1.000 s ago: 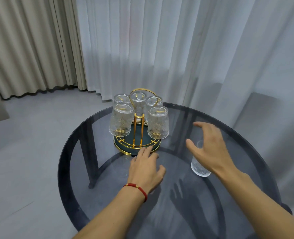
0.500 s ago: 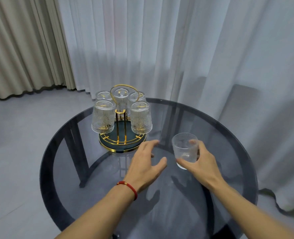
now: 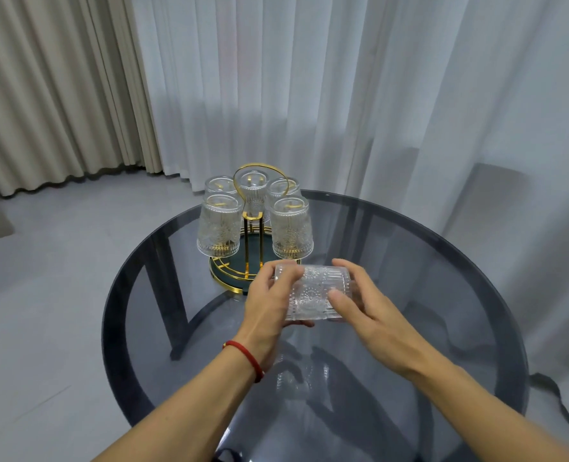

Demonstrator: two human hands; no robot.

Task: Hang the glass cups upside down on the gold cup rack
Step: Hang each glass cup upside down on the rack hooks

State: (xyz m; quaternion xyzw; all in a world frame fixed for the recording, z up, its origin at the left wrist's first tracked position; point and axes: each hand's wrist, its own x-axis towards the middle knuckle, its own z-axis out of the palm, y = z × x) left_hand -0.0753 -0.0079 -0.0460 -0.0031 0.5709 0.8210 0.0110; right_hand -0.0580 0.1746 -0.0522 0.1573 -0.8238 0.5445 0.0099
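Observation:
The gold cup rack (image 3: 253,225) stands on a dark green round base near the table's far left, with several embossed glass cups hanging upside down on it; the front two are a left one (image 3: 219,228) and a right one (image 3: 291,230). One more glass cup (image 3: 313,293) lies sideways in the air just in front of the rack. My left hand (image 3: 270,305) grips its left end and my right hand (image 3: 359,305) grips its right end. A red cord sits on my left wrist.
The round smoked-glass table (image 3: 443,278) has a dark rim and dark legs showing through the top. White sheer curtains (image 3: 343,95) hang right behind it and beige drapes (image 3: 43,95) at the left. Grey floor lies to the left.
My right hand closed on the cup standing at the right, lifted it and carried it left, tipping it sideways. My left hand rose from the table and took hold of its other end.

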